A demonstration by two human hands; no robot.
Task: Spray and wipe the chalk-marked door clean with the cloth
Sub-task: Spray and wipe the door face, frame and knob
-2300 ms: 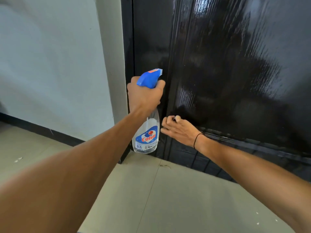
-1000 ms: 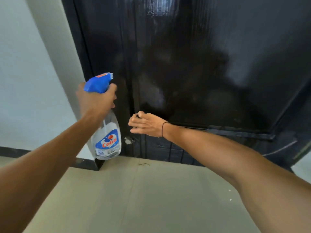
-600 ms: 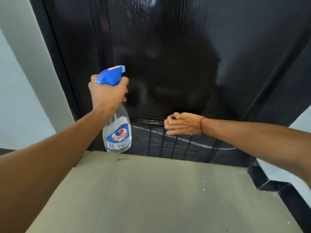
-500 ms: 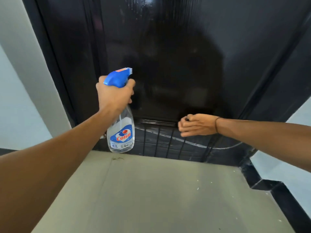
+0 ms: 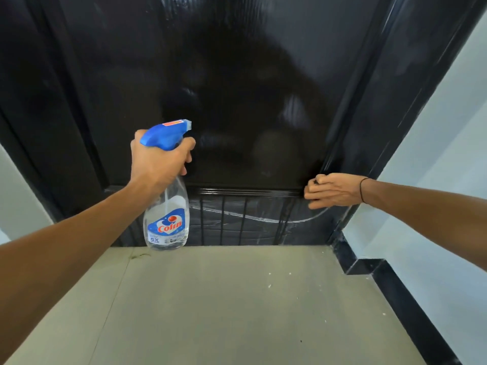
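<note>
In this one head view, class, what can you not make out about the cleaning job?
- Cloth: only a dark scrap shows inside the right hand; curled fingers hide the rest.
- Spray bottle trigger: covered by the left hand.
- Door top: cut off by the frame edge.
- Chalk marks: faint, partly behind bars.

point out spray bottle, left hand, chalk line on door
spray bottle (image 5: 166,227): head view, on its label.
left hand (image 5: 158,162): head view, back of hand.
chalk line (image 5: 263,219): head view, on the curve's low stretch.
</note>
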